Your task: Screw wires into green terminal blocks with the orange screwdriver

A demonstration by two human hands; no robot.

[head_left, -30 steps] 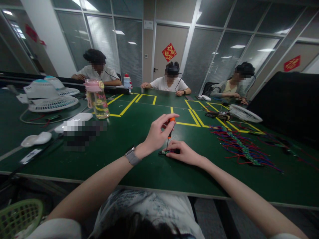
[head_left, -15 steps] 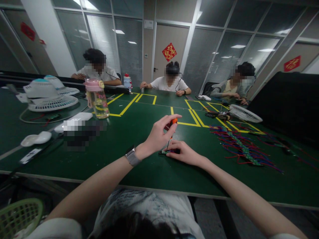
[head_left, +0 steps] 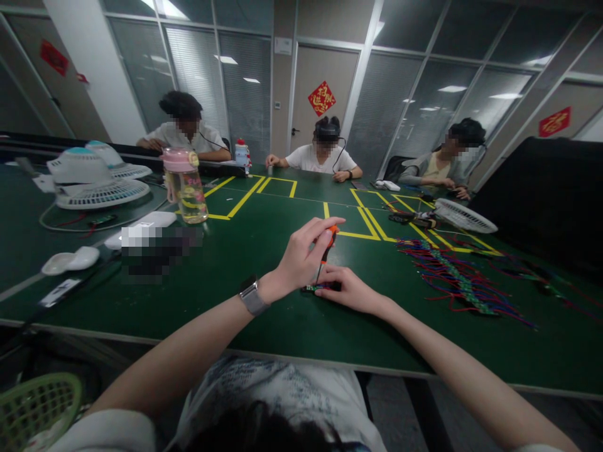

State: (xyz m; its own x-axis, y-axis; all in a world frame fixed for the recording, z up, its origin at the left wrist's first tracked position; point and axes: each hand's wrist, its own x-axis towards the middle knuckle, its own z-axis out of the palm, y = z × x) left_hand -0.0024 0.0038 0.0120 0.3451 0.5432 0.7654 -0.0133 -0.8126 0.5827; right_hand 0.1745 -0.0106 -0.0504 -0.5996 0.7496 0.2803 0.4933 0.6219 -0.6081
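My left hand (head_left: 301,254) is closed round the orange handle of a small screwdriver (head_left: 328,240), held nearly upright with its tip down on a small green circuit board (head_left: 313,288). My right hand (head_left: 348,289) lies on the green table (head_left: 264,314) with its fingers pinching the board's right end and keeping it flat. A watch sits on my left wrist.
A clear bottle with a pink lid (head_left: 185,186) stands at the left, beside white fan parts (head_left: 97,179). A heap of coloured wires (head_left: 452,276) lies at the right, with a fan grille (head_left: 464,216) beyond. Three people sit at the far side. A green basket (head_left: 38,408) is at the lower left.
The fingers of my left hand have shifted on the screwdriver's handle, which has tilted slightly. My right hand and the board have stayed in place.
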